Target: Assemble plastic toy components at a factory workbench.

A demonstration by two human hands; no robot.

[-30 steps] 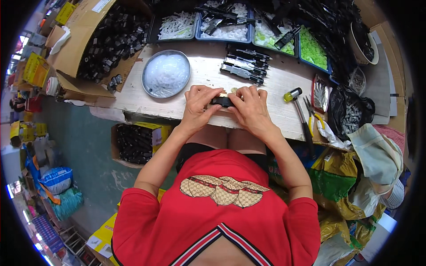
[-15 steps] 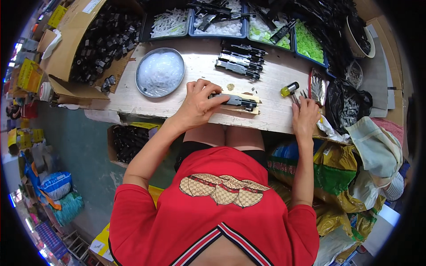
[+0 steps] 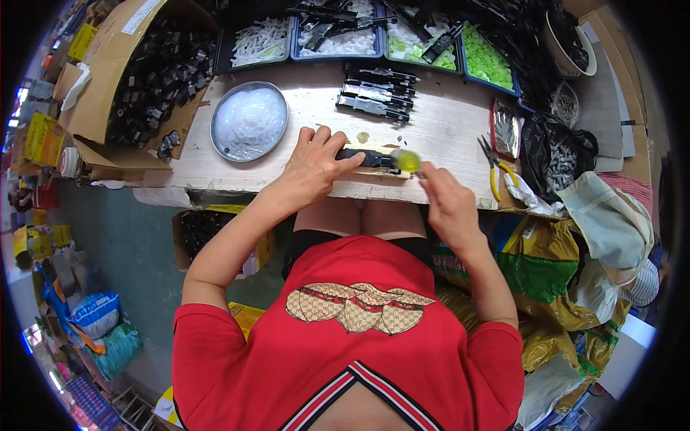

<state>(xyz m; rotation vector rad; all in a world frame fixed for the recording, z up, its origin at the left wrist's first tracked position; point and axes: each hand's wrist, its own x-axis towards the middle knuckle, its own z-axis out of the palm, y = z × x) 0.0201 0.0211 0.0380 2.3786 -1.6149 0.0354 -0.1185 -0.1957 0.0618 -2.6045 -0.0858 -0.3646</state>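
Observation:
My left hand (image 3: 314, 164) is closed on a long black plastic-and-metal part (image 3: 375, 159), pressing it down on a small light board (image 3: 392, 174) at the table's front edge. Gripped in my right hand (image 3: 451, 202) is a small mallet (image 3: 407, 161) with a yellow face; its head is smeared by motion and is over the part's right end. Whether it touches the part I cannot tell. Pliers with yellow handles (image 3: 495, 169) lie to the right of that hand. Similar black parts (image 3: 376, 95) sit in a stack farther back.
A round metal dish (image 3: 284, 108) holding clear plastic pieces stands at left, beside a cardboard box (image 3: 98, 122) of black parts. Bins along the back contain white pieces (image 3: 327, 39) and green pieces (image 3: 485, 57). A black bag (image 3: 532, 154) of grey pieces is at right.
My right hand has taken up the mallet from the right side and brought it left over the black part. The left hand still holds the part in place.

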